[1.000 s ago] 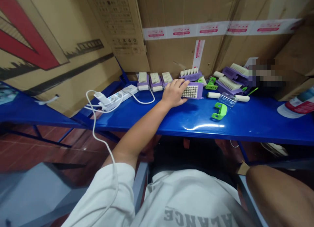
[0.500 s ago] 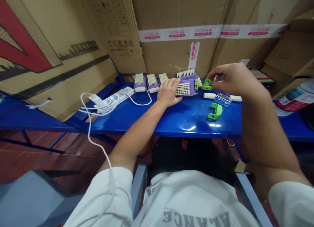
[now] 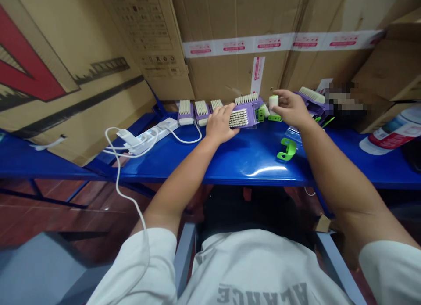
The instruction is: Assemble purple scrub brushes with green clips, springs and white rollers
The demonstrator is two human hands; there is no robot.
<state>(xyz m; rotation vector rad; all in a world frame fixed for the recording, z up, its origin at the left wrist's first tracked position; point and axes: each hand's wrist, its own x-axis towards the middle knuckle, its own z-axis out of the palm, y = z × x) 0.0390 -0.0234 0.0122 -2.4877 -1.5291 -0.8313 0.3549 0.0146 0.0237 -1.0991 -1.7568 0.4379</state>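
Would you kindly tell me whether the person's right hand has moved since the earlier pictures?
Yes, leftward. The right hand, once well right of the bright green plastic clip, is now almost directly beyond it.

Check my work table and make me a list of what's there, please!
surface: shiny blue table, with a bright glare near its front edge.
job's things: purple brush under the left hand; small white tube in the right hand; row of three brushes beside them.
clutter: green clip lying loose on the table.
grips: left hand holds the purple brush; right hand pinches the small white tube.
cables: white cord hangs off the table near a power strip.
surroundings: cardboard boxes behind, bottle with a red label to the right.
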